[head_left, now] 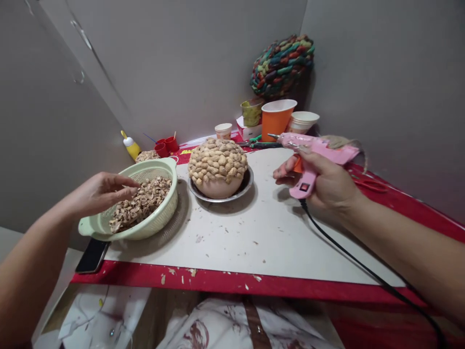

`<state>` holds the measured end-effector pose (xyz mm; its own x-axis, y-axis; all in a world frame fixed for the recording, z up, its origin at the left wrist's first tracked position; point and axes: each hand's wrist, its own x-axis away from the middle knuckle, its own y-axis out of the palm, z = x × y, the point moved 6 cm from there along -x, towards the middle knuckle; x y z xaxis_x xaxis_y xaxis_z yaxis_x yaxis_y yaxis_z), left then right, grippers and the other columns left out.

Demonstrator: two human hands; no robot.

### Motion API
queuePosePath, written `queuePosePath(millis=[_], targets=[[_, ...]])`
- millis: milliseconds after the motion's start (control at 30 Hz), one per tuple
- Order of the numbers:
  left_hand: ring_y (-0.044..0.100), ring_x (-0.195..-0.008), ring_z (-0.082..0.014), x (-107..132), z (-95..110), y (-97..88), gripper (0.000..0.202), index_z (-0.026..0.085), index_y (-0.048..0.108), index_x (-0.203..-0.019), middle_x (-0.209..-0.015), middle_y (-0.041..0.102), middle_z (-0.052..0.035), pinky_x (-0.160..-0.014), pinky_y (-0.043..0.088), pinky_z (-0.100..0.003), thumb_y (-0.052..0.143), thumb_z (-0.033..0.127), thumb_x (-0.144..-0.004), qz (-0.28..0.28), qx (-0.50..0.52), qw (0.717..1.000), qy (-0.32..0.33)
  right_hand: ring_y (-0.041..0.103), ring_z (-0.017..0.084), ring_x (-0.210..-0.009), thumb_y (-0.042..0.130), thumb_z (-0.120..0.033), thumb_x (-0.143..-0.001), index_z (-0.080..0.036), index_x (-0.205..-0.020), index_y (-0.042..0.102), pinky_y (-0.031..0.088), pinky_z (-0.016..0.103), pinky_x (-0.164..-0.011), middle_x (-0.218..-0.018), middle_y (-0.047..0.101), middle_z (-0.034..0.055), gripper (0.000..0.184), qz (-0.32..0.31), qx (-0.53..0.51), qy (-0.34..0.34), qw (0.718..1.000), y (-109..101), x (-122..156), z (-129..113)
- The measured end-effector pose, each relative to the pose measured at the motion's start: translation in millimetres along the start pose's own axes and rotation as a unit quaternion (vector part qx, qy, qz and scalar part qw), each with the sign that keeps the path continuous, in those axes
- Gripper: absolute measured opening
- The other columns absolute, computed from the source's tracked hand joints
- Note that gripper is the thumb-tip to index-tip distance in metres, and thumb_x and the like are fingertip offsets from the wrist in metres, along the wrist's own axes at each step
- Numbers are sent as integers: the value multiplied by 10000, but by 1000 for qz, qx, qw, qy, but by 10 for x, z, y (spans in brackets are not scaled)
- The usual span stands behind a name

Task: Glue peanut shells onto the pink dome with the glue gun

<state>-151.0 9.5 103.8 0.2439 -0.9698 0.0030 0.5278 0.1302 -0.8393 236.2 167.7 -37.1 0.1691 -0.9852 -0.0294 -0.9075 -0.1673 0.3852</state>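
My right hand (327, 182) is wrapped round the handle of a pink glue gun (316, 145), its metal nozzle pointing left and its black cord running down to the right. My left hand (105, 191) reaches over a pale green colander (165, 213), fingers apart, with no object visible in them. Peanut shells (143, 203) fill part of the colander, just under the fingertips. Between the hands, a round pinkish form (220, 188) sits in a shallow metal bowl (247, 186). Peanut shells (218, 160) cover its top and upper sides; its lower part is bare.
A phone (92, 256) lies by the colander. Behind stand red cups (170, 144), a paper cup (223, 130), an orange cup (276, 121) and stacked bowls (303, 121). A multicoloured ball (283, 65) rests against the wall. Red-handled scissors (370, 184) lie right.
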Motion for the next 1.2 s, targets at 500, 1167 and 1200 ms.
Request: queuePosePath(millis=[500,1167,1200], targets=[[713,-681,-203,-414,-162,287,728,175,644,-1286,-1163,699,-141,-626,604,-350,644,680,-763,-1,51,999,4,600,184,-654,716,-486,-719,-210,-518,645,493,341,-693,-625,588,66,349,-15,17,-12,1000,-4,9,-9],[742,-933,-294,-341,-900,8,746,164,643,-1251,-1111,784,-156,-851,584,-391,724,438,-562,-65,-86,987,-123,601,161,-649,866,-660,-419,-215,-501,661,558,245,-683,-588,613,37,497,-21,41,38,998,29,30,71],[746,-885,-285,-341,-933,10,721,160,655,-1230,-1091,788,-151,-813,585,-379,717,446,-571,-64,-94,986,-122,601,159,-644,870,-660,-407,-216,-499,662,561,239,-676,-585,614,35,499,-21,41,40,998,33,27,71]])
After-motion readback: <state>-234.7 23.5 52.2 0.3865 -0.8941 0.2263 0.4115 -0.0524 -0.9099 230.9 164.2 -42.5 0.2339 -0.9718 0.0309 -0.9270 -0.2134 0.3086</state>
